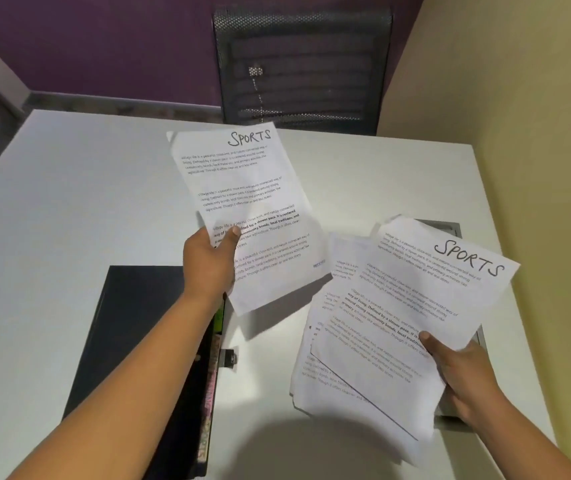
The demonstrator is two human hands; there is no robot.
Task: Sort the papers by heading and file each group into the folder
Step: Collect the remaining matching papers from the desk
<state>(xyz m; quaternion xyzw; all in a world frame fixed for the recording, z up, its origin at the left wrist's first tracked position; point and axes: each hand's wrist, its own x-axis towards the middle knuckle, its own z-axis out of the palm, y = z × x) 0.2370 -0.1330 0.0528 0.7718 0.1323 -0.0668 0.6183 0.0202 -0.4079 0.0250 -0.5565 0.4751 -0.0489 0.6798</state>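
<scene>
Right hand (464, 372) gripping stack (374, 344); left hand (209, 261) pinching sheet (246, 209).

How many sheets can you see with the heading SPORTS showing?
2: a single sheet in the left hand, and the top sheet of the stack in the right hand. Sheets underneath hide their headings.

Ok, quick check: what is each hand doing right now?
Left hand: closed on a single sheet headed SPORTS, held above the table.
Right hand: closed on the stack of papers, top one also headed SPORTS.
</scene>
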